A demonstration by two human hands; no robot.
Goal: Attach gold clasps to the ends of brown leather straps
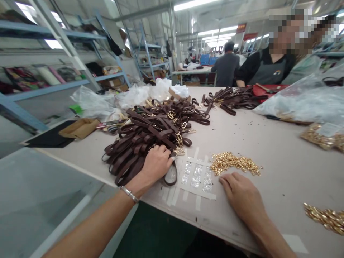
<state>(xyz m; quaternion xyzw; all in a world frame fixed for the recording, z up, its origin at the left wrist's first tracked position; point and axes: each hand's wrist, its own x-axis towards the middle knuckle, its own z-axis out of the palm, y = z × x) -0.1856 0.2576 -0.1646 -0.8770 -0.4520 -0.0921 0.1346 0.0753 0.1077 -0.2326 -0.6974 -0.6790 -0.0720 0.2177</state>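
Note:
My left hand (158,160) rests at the near right side of a heap of dark brown straps (131,154). Its fingers are closed around a strap, whose loop (174,175) hangs out below the thumb. Gold clasps (179,139) are fixed to the ends of several straps. Between my hands, small clear plastic pieces (196,175) lie on the table, framed by strips of pale tape (199,194). My right hand (240,190) is at the near edge of a pile of small gold metal pieces (233,163). Its thumb and fingers are pressed together, and whatever is between them is hidden.
A second gold pile (326,218) lies at the right, with a bag of gold pieces (319,136) behind it. More brown straps (236,97) and clear plastic bags (303,102) occupy the far side. A co-worker (271,68) stands across the table (271,143). Blue shelving (67,34) stands left.

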